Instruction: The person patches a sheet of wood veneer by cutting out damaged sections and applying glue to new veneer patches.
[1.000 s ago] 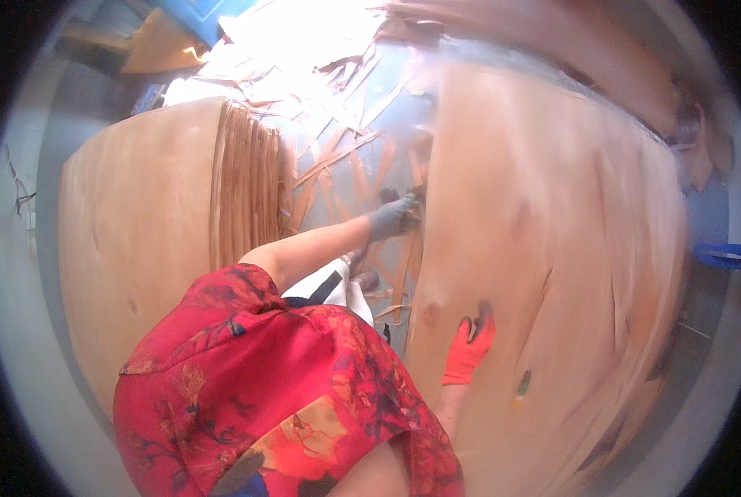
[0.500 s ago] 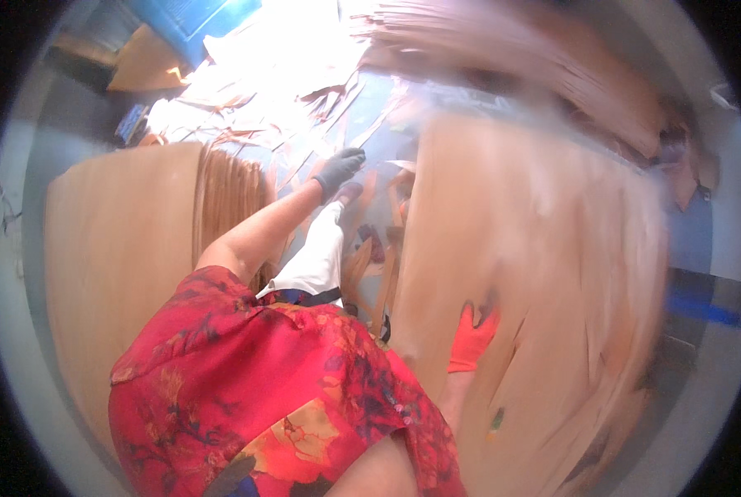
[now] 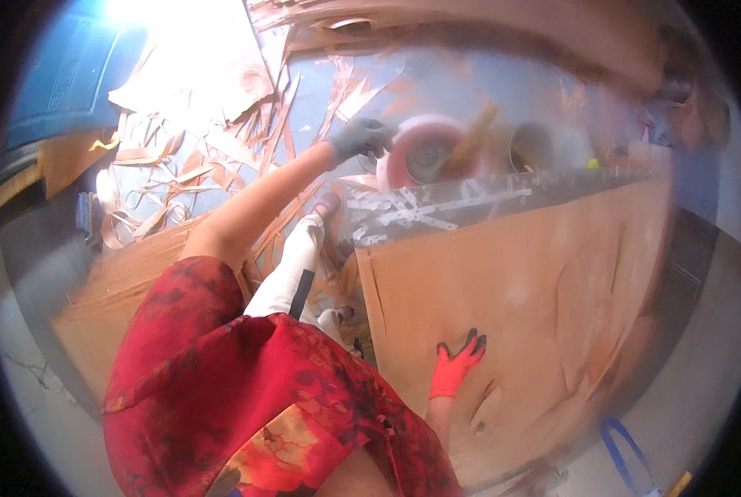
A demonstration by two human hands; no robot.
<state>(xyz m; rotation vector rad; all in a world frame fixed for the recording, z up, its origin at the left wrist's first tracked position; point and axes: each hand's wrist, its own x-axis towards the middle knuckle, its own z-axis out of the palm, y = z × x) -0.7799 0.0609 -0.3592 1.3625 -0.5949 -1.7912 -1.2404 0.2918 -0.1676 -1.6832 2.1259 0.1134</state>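
Observation:
My left hand (image 3: 360, 137), in a grey glove, is stretched out past the far left corner of a stack of thin wood sheets (image 3: 503, 273). Its fingers are loosely bent and apart, with nothing visible in them. Just below it, white perforated strips (image 3: 416, 207) lie along the stack's far edge. My right hand (image 3: 458, 364) wears an orange glove with dark fingertips. Spread fingers rest on the top sheet, near a split in the wood (image 3: 485, 399).
Wood veneer scraps (image 3: 171, 170) litter the floor ahead. Beyond the stack are a pink-rimmed round object (image 3: 424, 151), a straw-coloured brush-like bundle (image 3: 477, 141) and a bucket-like container (image 3: 531, 147). Another wood stack (image 3: 113, 277) stands left. A blue strap (image 3: 623, 455) is at lower right.
My view has swung, bringing the stack's far edge, the white strips and the round object into sight. My left hand appears farther forward; my right hand stays on the top sheet, fingers more spread.

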